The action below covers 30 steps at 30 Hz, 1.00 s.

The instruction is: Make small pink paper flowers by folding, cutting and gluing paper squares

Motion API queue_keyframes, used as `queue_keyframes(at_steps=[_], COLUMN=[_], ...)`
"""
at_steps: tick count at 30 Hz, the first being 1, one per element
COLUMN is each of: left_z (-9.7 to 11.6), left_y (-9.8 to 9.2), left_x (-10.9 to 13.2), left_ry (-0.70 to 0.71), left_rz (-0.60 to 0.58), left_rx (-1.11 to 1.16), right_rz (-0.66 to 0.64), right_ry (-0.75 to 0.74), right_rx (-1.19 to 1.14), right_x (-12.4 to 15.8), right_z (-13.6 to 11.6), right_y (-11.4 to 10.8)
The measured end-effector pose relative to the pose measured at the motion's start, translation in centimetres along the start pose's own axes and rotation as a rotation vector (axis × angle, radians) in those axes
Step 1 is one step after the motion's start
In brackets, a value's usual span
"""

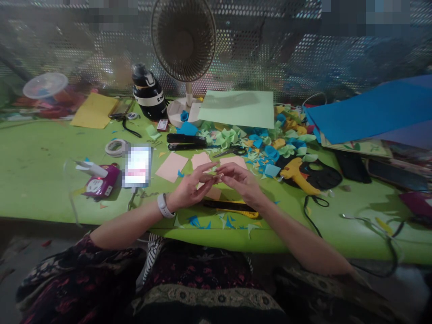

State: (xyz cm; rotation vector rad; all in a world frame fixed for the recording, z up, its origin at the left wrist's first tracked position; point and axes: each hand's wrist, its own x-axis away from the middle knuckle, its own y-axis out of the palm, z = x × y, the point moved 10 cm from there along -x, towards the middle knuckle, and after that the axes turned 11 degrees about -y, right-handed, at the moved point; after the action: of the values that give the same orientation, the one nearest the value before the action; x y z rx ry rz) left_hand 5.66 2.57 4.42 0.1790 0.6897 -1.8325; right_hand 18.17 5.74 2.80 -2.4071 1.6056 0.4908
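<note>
My left hand (pixel 192 186) and my right hand (pixel 243 183) meet over the middle of the table. Pinched between their fingertips is a small pale piece of paper (pixel 219 177), mostly hidden, so its shape is unclear. Pink paper squares (pixel 172 167) lie just beyond and beside my hands. Below them rests a yellow and black box cutter (pixel 232 206), partly behind my right wrist. Scissors (pixel 232 151) and a black stapler (pixel 186 141) lie past the pink squares.
Folded paper flowers and scraps (pixel 259 144) are heaped at centre right. A yellow glue gun (pixel 299 175) with its cord lies right. A lit phone (pixel 137 166), tape roll (pixel 116 147) and purple device (pixel 103 181) sit left. Behind stand a fan (pixel 184 42) and black bottle (pixel 148 92).
</note>
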Motion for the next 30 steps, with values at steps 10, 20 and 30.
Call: queue_keyframes(at_steps=[10, 20, 30], left_z=[2.0, 2.0, -0.3], left_y=[0.1, 0.3, 0.3], left_x=[0.4, 0.5, -0.1], left_ry=[0.19, 0.2, -0.142], left_rz=[0.019, -0.019, -0.026], left_rx=[-0.31, -0.405, 0.053], right_rz=[0.003, 0.013, 0.106], right_ry=[-0.038, 0.027, -0.012], right_rx=[-0.083, -0.092, -0.02], right_x=[-0.2, -0.1, 0.0], right_z=[0.1, 0.8, 0.0], right_y=[0.0, -0.3, -1.0])
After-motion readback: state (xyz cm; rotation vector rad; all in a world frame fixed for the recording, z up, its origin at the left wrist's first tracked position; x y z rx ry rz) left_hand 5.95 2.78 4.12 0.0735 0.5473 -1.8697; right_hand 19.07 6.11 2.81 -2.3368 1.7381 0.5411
